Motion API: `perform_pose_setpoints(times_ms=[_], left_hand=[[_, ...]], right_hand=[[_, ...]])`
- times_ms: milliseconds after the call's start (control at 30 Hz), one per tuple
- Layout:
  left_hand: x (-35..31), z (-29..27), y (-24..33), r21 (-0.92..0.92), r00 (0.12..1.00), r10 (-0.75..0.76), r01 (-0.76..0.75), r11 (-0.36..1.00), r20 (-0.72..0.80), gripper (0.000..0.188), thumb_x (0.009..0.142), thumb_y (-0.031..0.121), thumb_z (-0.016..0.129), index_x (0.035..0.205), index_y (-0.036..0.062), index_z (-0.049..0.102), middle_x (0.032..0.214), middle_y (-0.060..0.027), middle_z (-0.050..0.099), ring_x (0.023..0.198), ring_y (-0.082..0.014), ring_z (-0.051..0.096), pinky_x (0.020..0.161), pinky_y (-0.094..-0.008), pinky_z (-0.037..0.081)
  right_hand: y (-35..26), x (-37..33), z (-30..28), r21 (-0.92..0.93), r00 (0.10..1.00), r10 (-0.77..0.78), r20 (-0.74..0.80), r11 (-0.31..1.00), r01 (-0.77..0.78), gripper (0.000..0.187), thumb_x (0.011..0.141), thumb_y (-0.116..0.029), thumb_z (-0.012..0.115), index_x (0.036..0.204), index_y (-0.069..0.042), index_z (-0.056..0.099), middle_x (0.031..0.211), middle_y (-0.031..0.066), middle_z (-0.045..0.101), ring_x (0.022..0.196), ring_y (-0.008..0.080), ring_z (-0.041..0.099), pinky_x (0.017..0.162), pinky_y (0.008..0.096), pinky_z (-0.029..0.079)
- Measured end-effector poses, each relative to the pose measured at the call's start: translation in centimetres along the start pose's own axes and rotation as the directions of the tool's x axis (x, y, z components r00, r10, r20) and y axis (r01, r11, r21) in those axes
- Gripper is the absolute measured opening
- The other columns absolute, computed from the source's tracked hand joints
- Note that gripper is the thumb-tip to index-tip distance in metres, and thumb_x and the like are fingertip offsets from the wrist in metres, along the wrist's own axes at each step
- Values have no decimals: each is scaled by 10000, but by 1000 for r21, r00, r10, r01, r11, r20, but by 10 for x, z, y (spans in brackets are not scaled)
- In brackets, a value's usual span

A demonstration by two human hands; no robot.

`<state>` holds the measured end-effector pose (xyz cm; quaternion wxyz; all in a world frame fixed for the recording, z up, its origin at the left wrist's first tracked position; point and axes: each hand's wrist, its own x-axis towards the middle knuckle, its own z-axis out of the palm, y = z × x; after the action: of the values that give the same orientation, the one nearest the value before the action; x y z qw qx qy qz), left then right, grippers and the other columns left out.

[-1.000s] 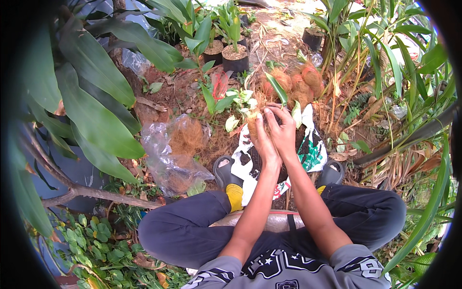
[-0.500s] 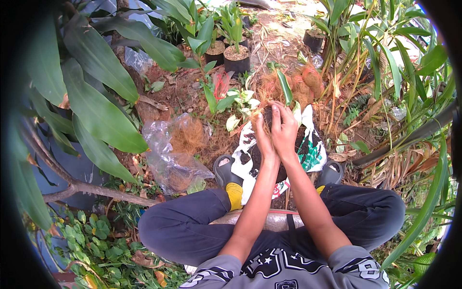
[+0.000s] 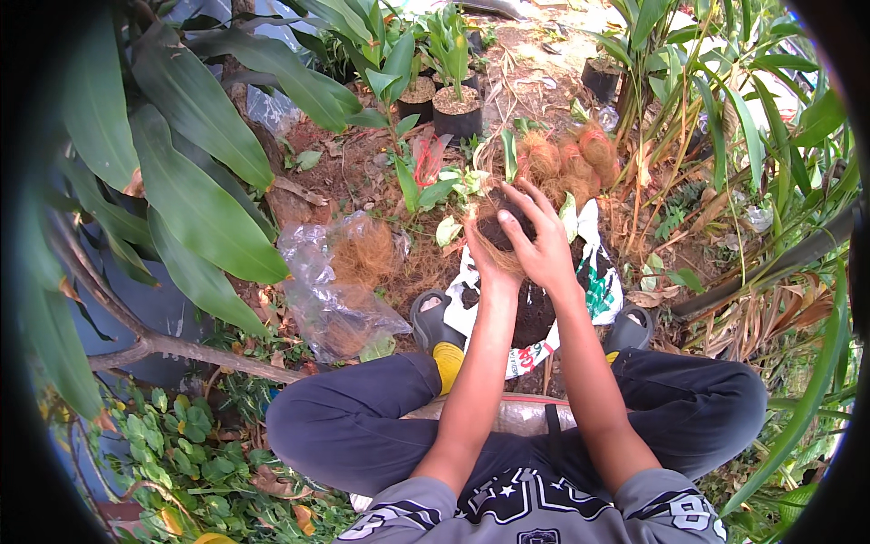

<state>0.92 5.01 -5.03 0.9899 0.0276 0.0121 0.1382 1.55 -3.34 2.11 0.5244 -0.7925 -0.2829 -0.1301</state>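
Note:
Between my two hands is a ball of dark soil with brown coconut fibre around its edge. My left hand cups it from the left and below, fingers partly hidden. My right hand curves over its right side, with the thumb and fingertips against it. A single green leaf stands upright just beyond my fingertips; whether it is rooted in the ball I cannot tell. Under my hands lies an opened white plastic sack with dark loose soil on it.
Several fibre-wrapped balls sit beyond my hands. To the left, a clear plastic bag holds loose coconut fibre. Potted plants stand at the back. A branch and broad leaves reach in from the left, tall stalks from the right.
My hands have parted from a close press, and the right one has turned outward, showing more of the soil ball. The upright leaf has shifted slightly left.

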Motion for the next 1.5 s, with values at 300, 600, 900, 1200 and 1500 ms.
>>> perform_pose_setpoints(times_ms=[300, 600, 900, 1200, 1500], left_hand=[[23, 40, 29, 112, 1000, 19, -19, 994, 0, 527, 928, 511, 389, 1184, 83, 560, 1134, -124, 610, 995, -309, 603, 855, -493, 501], [11, -2, -8, 154, 998, -31, 41, 987, -61, 469, 947, 431, 412, 1223, 75, 540, 1156, -90, 607, 1023, -264, 594, 916, -423, 479], [2, 14, -34, 275, 990, 19, 20, 961, -139, 379, 949, 309, 526, 1227, 51, 531, 1179, -92, 593, 1026, -196, 597, 904, -349, 490], [-7, 25, -32, 859, 868, 437, -397, 322, 237, 325, 958, 148, 531, 1240, -15, 535, 1185, -102, 585, 1103, -170, 537, 958, -324, 413], [-6, 35, -19, 825, 775, 288, -549, -134, 563, 262, 888, 24, 495, 1119, -58, 589, 1153, -172, 617, 1109, -270, 577, 976, -368, 421]], right_hand=[[45, -30, 38, 554, 925, 272, -264, 828, -85, 636, 927, -364, 565, 1387, 26, 366, 1384, 189, 437, 1311, 279, 398, 1082, 386, 309], [61, -28, 40, 655, 962, 226, -150, 752, -74, 1144, 668, -433, 832, 1460, 26, 145, 1411, 186, 350, 1314, 270, 361, 1096, 386, 298], [55, -23, 17, 600, 906, 358, -228, 784, -159, 810, 779, -243, 754, 1391, 66, 320, 1345, 197, 443, 1253, 256, 440, 1045, 360, 353], [53, -18, 15, 627, 847, 481, -226, 738, -252, 655, 838, -275, 713, 1298, 111, 452, 1276, 201, 522, 1188, 233, 488, 1032, 331, 343], [39, -9, 1, 641, 855, 458, -245, 738, -211, 546, 845, -229, 695, 1237, 110, 523, 1159, 170, 604, 1058, 189, 550, 949, 313, 407]])
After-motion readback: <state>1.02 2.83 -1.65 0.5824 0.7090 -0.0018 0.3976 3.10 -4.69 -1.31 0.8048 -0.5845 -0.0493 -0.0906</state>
